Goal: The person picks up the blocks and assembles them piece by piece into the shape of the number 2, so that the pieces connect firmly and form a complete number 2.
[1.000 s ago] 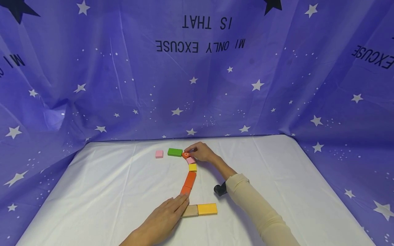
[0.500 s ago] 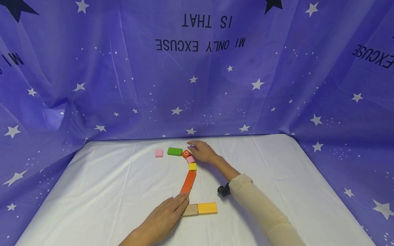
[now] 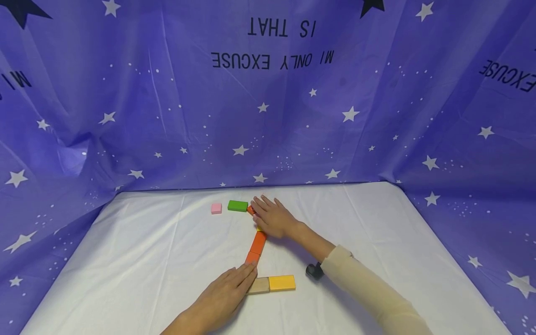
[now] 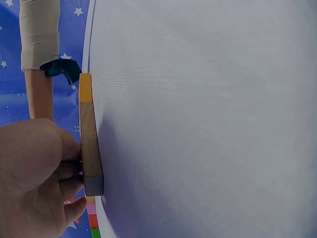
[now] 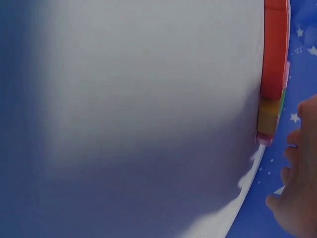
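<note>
A bent row of flat building blocks lies on the white cloth. My left hand [image 3: 222, 293] lies with straight fingers over the near end, beside the plain wood block [image 4: 90, 139]; its fingertips reach the nearer red-orange block [image 3: 252, 257]. My right hand [image 3: 274, 218], fingers spread and holding nothing, is over the far bend. It covers much of the small orange block [image 3: 251, 210] and the small yellow block [image 3: 259, 229]; the small pink block [image 5: 264, 139] shows in the right wrist view. A longer red-orange block [image 3: 258, 243] lies between the hands.
The green block [image 3: 237, 206] ends the row at the far left, with a loose pink block [image 3: 216, 208] apart from it. A yellow block [image 3: 282, 282] adjoins the wood one. Purple starry cloth [image 3: 264, 139] hangs behind the table.
My right hand has left the small orange block, spread its fingers and shifted towards me over the pink and yellow blocks. The left hand has stayed in place.
</note>
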`<state>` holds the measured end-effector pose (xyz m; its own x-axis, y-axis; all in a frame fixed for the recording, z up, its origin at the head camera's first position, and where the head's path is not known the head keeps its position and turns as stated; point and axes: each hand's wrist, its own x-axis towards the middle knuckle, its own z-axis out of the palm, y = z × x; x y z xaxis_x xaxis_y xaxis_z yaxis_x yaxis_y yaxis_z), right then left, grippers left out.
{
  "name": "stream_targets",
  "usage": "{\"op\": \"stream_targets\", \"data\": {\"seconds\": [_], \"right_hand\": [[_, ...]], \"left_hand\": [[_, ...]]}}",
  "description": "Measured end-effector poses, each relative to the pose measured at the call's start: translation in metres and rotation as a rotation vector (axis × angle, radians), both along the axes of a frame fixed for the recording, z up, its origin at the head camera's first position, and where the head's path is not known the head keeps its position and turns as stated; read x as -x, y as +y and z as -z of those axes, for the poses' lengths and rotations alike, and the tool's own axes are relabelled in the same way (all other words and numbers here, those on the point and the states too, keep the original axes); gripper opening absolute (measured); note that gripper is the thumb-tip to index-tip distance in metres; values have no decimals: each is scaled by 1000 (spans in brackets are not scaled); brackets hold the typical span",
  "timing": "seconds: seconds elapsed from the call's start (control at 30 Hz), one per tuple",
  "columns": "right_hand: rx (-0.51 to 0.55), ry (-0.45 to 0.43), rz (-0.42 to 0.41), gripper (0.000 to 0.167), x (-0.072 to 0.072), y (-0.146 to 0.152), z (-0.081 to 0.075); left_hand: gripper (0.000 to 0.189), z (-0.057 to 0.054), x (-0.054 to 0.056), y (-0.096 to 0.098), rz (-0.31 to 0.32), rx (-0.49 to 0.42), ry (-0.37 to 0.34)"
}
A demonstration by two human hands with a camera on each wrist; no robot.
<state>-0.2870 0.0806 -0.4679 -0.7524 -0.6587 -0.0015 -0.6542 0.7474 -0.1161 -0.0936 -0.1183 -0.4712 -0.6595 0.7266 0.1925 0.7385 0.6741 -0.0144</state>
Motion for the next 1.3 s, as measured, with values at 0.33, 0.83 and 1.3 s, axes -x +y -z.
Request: {"op": "stream_targets", "data": {"seconds": [0.33,0.83,1.3], "right_hand": [[-82,-16,-62,58,-11,0,7],[-107,-49,-78,59,-16,1,7],[-100,-45,-81,59,-17,0,4]], "left_hand": [[46,0,0,0,-1,-3,-9],[46,1,5,-1,11,-70,-9],[42,-15,66,-17,-63,-419,-168]]}}
